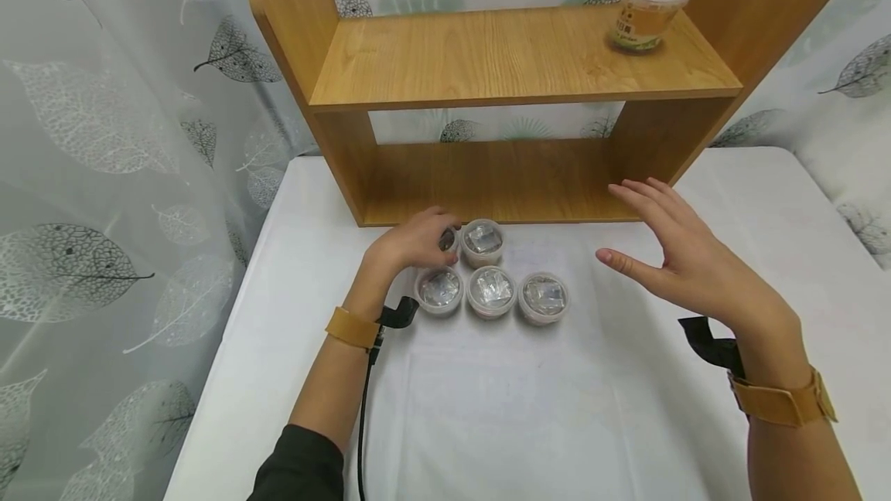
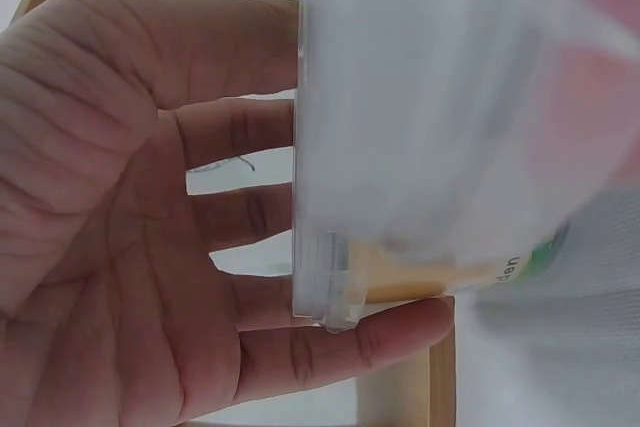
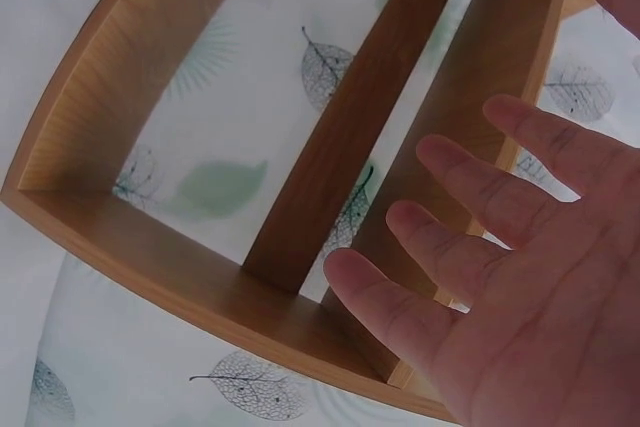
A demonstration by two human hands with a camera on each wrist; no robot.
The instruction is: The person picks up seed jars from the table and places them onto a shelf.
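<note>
My left hand (image 1: 416,242) gripped the back-left tub (image 1: 448,240) w/ fingers curled round it, lifting clear of neighbours; right hand (image 1: 678,250) hovered, fingers relaxed, nothing held.

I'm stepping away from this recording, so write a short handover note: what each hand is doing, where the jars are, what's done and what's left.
Left hand: grips the back-left jar on the table.
Right hand: open, holds nothing, hovering right of the jars in front of the wooden shelf.
Jars: five on the table, two behind, three in front. One jar on the shelf, upper board, right side.
Done: one jar shelved. Left: apparently the five on the table.
</note>
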